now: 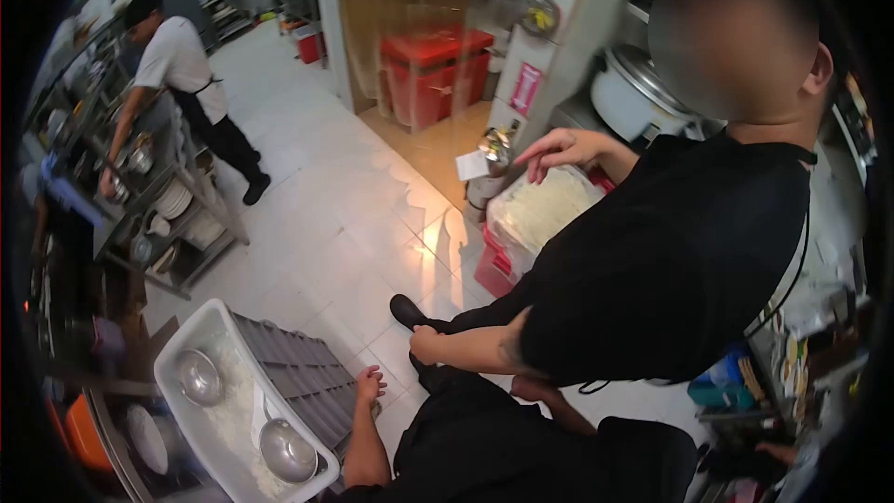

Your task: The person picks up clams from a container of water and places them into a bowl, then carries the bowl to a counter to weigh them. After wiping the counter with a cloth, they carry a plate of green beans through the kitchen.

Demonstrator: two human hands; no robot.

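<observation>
My left hand (370,386) is beside a ribbed grey crate wall (303,377), with its fingers loosely bent and apart and nothing in it. Just left of it stands a long tub with a white rim (168,368), holding white grainy food (237,401). Two metal bowls (197,376) and a white flat utensil (259,419) lie in the tub. My right hand (533,389) is low in front of my black clothing, partly covered by a co-worker's forearm; its fingers cannot be made out.
A co-worker in black (670,261) stands close on the right, one hand above a plastic-lined container of white food (545,210). Another person (186,65) leans over a metal shelf rack (200,242). A red cooler (433,74) stands behind strip curtains.
</observation>
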